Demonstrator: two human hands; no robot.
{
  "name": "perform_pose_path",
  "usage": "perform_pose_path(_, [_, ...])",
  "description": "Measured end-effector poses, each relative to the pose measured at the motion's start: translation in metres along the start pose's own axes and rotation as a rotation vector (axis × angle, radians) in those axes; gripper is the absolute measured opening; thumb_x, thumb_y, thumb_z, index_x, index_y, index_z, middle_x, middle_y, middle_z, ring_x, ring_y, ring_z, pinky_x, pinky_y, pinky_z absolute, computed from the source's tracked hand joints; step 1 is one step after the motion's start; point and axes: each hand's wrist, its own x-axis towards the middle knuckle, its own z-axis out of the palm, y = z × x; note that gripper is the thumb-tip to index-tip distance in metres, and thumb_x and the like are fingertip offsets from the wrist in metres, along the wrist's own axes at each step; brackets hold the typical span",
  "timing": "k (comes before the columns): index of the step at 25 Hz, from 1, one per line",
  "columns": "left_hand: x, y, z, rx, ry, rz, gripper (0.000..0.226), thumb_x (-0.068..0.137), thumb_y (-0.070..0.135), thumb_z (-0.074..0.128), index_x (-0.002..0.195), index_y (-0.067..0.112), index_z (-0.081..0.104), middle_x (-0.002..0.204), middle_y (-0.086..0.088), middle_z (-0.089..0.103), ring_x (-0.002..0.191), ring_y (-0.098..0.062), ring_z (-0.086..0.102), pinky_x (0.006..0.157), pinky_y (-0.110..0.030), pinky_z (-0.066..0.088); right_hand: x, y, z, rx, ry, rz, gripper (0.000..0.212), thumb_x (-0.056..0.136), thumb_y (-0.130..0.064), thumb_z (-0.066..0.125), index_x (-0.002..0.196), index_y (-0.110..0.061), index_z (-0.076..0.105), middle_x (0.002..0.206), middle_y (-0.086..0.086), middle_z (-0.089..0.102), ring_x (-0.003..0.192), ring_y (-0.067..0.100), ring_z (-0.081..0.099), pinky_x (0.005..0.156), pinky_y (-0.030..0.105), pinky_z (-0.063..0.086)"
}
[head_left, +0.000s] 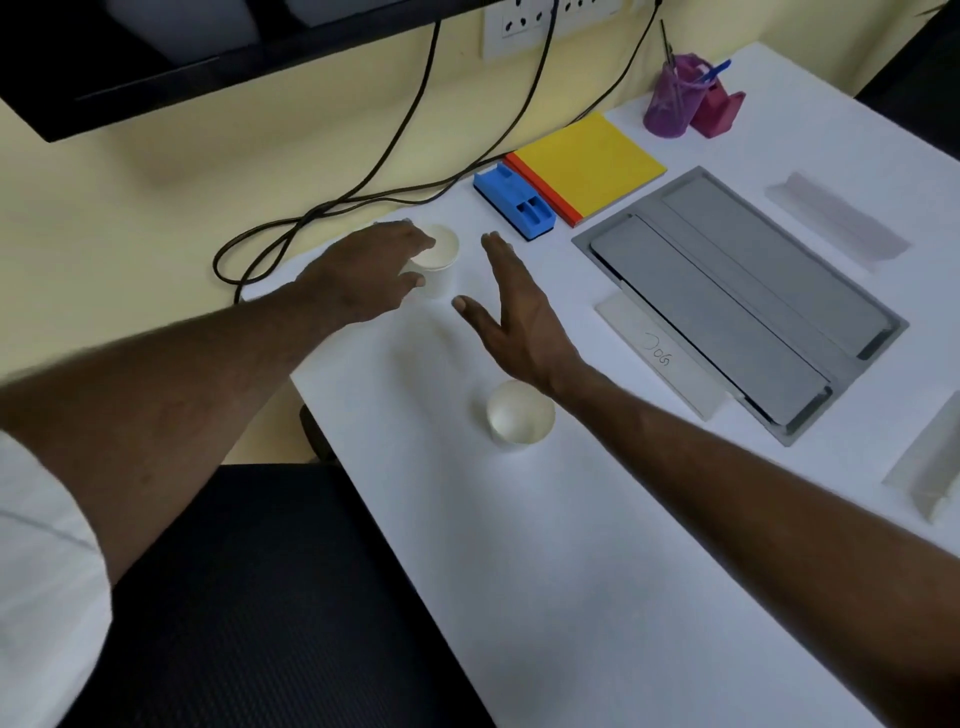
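Note:
Two white paper cups stand on the white table (597, 545). The far cup (441, 262) is near the table's left edge, and my left hand (363, 275) holds it, fingers over its rim and thumb against its near side. My right hand (511, 312) is flat with straight fingers and thumb spread, just right of that cup and apart from it. The near cup (519, 413) stands upright and untouched below my right wrist.
A blue block (514, 200) and a yellow notepad (589, 161) lie at the back. A grey metal tray (743, 296) fills the right side, with a white label strip (660, 358) beside it. A purple pen holder (672, 96) stands far back. Black cables (332, 208) hang off the left edge, above a black chair (260, 597).

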Motion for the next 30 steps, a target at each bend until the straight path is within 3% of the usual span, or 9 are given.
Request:
perform_pose_path(4, [0.007,-0.007,0.004,0.363,0.014,0.166,0.042,0.102,0.028,0.053,0.141,0.014,0.055,0.146,-0.009,0.055,0.146,-0.026,0.039,0.122,-0.045,0.022,0.032,-0.002,0.013,-0.036,-0.047,0.015,0.072,0.102,-0.034,0.051,0.159,-0.012,0.013,0.168,0.006,0.013,0.155,0.021,0.012,0.125,0.034,0.015])
perform_pose_path(7, [0.009,-0.012,0.005,0.482,0.038,0.221,0.033,0.103,0.022,0.052,0.133,0.015,0.063,0.138,-0.007,0.062,0.145,-0.026,0.041,0.123,-0.048,0.019,0.046,0.001,0.024,-0.043,-0.050,0.033,0.071,0.101,-0.028,0.055,0.158,-0.011,0.016,0.167,0.006,0.018,0.154,0.023,0.018,0.123,0.032,0.017])
perform_pose_path(13, [0.010,-0.011,0.001,0.542,0.081,0.257,0.023,0.101,0.013,0.052,0.114,0.011,0.072,0.117,-0.011,0.070,0.127,-0.030,0.055,0.122,-0.047,0.020,0.056,0.003,0.041,-0.008,-0.045,0.092,0.070,0.098,-0.015,0.057,0.157,-0.012,0.019,0.165,0.007,0.023,0.151,0.024,0.026,0.121,0.032,0.020])
perform_pose_path(19, [0.017,-0.002,-0.013,0.389,0.116,0.163,0.024,0.086,0.033,0.074,0.100,0.015,0.080,0.104,-0.005,0.076,0.115,-0.027,0.061,0.102,-0.042,0.042,0.060,-0.002,0.038,0.030,0.024,0.070,0.070,0.098,-0.016,0.059,0.157,-0.012,0.021,0.164,0.005,0.027,0.150,0.023,0.028,0.122,0.034,0.020])
perform_pose_path(22, [0.018,-0.002,-0.013,0.286,0.043,0.124,0.035,0.078,0.040,0.081,0.097,0.011,0.078,0.121,-0.005,0.070,0.131,-0.024,0.053,0.093,-0.041,0.050,0.058,-0.004,0.035,0.023,0.020,0.049,0.068,0.098,-0.013,0.058,0.157,-0.012,0.023,0.163,0.005,0.028,0.150,0.023,0.028,0.122,0.034,0.020])
perform_pose_path(25, [0.017,-0.005,-0.008,0.215,0.046,0.134,0.024,0.085,0.036,0.077,0.093,0.013,0.079,0.145,0.000,0.057,0.150,-0.015,0.032,0.090,-0.035,0.048,0.057,-0.004,0.031,0.028,0.034,0.017,0.067,0.098,-0.010,0.057,0.156,-0.011,0.025,0.163,0.006,0.029,0.150,0.024,0.030,0.123,0.037,0.024])
perform_pose_path(30, [0.020,-0.003,-0.016,0.161,0.128,0.178,0.015,0.093,0.026,0.071,0.095,0.013,0.079,0.154,-0.001,0.047,0.151,-0.014,0.029,0.091,-0.041,0.051,0.055,-0.008,0.024,0.052,0.042,0.004,0.073,0.096,-0.012,0.062,0.157,-0.010,0.021,0.164,0.007,0.025,0.150,0.025,0.029,0.122,0.042,0.030])
